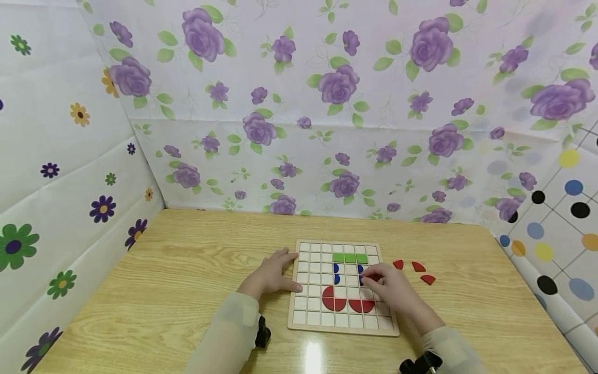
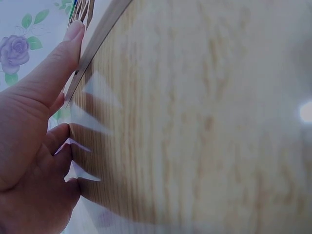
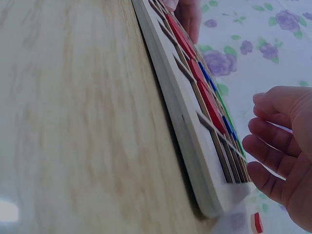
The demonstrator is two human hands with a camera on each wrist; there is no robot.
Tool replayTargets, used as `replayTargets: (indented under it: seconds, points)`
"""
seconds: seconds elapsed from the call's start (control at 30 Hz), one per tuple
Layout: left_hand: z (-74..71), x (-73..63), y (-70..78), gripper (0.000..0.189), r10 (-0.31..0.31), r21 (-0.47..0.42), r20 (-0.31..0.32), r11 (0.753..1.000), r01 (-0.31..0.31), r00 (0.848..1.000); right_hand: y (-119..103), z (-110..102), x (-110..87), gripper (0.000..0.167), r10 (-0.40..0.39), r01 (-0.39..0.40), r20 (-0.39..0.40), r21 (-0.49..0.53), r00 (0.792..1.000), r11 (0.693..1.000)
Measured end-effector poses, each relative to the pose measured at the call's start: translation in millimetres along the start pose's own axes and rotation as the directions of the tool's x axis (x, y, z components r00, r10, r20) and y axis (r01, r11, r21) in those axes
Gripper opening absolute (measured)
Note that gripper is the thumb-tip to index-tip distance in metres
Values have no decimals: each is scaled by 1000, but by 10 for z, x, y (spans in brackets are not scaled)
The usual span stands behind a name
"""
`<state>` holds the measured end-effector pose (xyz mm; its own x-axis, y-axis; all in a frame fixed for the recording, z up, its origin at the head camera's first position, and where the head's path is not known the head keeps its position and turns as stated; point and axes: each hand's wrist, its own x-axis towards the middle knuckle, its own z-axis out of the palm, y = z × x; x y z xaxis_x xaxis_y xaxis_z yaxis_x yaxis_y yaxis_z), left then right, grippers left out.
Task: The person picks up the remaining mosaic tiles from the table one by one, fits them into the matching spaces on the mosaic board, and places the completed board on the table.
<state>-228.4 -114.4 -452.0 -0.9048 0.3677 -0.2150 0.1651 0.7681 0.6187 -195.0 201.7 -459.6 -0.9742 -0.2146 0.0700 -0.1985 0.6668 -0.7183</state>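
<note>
A square wooden grid board (image 1: 314,321) lies on the table with flat coloured pieces in its cells. My left hand (image 1: 273,274) rests at its left edge, fingers spread and thumb on the rim; the left wrist view shows the thumb (image 2: 53,68) against the edge. Over the board's right side, my right hand (image 1: 394,291) pinches with thumb and forefinger at a small curved blue piece (image 1: 361,280), partly covered by the fingertips. Two blue pieces (image 1: 336,279) sit further left. A row of green squares (image 1: 350,257) lies above them, and red quarter-circles (image 1: 334,304) below.
Three loose red quarter-circles (image 1: 418,267) lie on the table right of the board. The wooden table (image 1: 196,270) meets a flowered cloth (image 1: 299,156) behind, with patterned cloths at both sides. A black band is on each wrist.
</note>
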Motion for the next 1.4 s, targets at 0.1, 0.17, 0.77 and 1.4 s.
replayTargets:
  seconds: [0.1,0.17,0.77,1.4]
  points:
    - [2,-7,1,89,3,-1,-2,1000,-3,1000,30,-36,2,13,-21,21,-14,-12,1000,1000]
    - [-1,-13,8,88,3,-4,-4,1000,-3,1000,49,-59,6,14,-28,28,-29,-22,999,999]
    - [-4,0,4,89,1,-6,-5,1000,-1,1000,224,-247,19,22,-3,-8,-119,-88,993,996]
    - [-4,-22,15,89,-2,-12,-6,1000,1,1000,391,-372,49,31,33,-47,-127,-106,991,993]
